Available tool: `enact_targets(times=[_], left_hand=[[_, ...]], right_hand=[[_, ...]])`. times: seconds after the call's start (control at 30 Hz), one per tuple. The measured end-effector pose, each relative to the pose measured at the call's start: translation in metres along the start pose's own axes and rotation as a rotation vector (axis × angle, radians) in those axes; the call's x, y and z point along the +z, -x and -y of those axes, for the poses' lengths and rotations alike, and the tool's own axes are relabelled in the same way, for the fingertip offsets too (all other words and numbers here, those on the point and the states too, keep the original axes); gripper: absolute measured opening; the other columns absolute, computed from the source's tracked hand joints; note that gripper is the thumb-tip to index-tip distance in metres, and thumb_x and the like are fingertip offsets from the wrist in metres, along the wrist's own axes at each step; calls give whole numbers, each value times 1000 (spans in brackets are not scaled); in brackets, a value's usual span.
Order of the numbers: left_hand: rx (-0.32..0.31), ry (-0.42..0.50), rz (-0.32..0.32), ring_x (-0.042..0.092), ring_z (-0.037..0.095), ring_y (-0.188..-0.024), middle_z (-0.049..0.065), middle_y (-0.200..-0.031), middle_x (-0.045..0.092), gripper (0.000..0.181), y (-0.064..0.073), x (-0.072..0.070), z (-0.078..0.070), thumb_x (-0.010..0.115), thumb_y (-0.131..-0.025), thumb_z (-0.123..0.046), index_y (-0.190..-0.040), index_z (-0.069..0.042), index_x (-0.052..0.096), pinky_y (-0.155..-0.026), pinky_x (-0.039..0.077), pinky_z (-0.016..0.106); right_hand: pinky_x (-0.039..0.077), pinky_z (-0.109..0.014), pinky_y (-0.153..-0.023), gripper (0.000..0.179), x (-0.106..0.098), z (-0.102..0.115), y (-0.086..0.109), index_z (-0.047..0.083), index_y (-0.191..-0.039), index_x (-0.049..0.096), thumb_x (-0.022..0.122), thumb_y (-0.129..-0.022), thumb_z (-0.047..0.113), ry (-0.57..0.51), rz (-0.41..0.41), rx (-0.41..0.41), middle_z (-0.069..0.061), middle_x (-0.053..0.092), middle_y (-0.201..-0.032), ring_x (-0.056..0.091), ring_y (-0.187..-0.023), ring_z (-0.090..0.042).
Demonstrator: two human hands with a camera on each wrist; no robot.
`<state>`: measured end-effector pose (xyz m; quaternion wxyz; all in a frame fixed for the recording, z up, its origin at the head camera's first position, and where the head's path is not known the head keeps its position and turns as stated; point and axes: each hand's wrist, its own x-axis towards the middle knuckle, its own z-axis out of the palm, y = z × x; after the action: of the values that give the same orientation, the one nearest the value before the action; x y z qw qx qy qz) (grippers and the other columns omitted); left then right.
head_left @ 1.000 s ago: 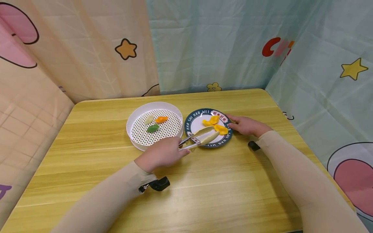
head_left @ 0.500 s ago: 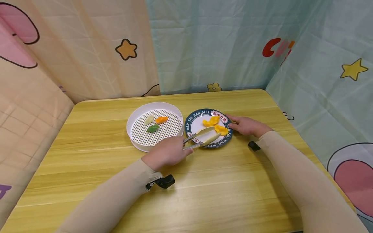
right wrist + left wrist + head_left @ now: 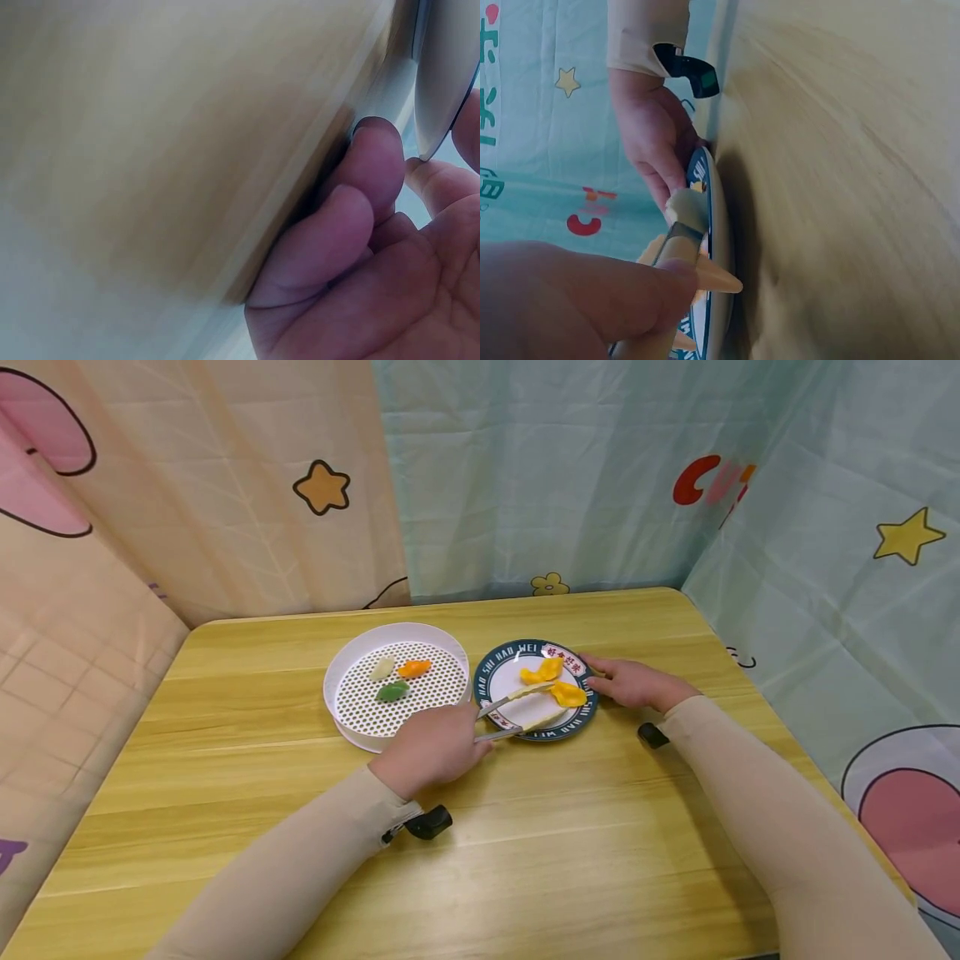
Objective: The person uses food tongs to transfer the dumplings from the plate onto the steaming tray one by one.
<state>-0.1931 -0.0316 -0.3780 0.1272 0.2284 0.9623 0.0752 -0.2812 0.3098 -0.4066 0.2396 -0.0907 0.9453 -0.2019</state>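
On the desk [image 3: 525, 852] before me, the steamer tray [image 3: 352, 647] is sitting to the left of the plate [image 3: 491, 667], the two nearly touching. Three dumplings [image 3: 393, 691] are lying in the tray. My tongs [image 3: 517, 714] are reaching over the plate from the left; my right hand [image 3: 633, 683] is resting at its right rim.

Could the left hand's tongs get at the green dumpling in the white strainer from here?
Probably yes. The left hand holds the tongs over the plate, right beside the strainer; the green dumpling lies uncovered, apart from the others.
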Motion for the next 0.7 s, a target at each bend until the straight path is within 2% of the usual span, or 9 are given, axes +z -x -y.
enact_targets(times=[0.17,0.47,0.7], left_hand=[[34,-73,-64,60,21,-70,0,-84,62,34,0,-1,0,66,-101,-49,-107,-16,61,-58,47,37],[92,-159,-103,60,18,-69,-3,-86,64,31,-5,-4,0,67,-101,-46,-107,-16,64,-58,49,35],[136,-196,-141,59,16,-71,-3,-87,65,28,-8,-7,2,68,-100,-45,-105,-17,63,-64,52,36]], right_hand=[[20,-66,-126,65,0,1,0,23,-169,12,40,-114,44,8,1,1,-29,28,-168,30,-153,-53],[19,-66,-126,65,1,2,2,23,-169,13,40,-114,43,-12,3,-2,-29,28,-169,29,-154,-53],[20,-66,-126,65,0,3,3,23,-169,13,40,-114,43,-6,-1,-2,-29,29,-168,30,-153,-53]])
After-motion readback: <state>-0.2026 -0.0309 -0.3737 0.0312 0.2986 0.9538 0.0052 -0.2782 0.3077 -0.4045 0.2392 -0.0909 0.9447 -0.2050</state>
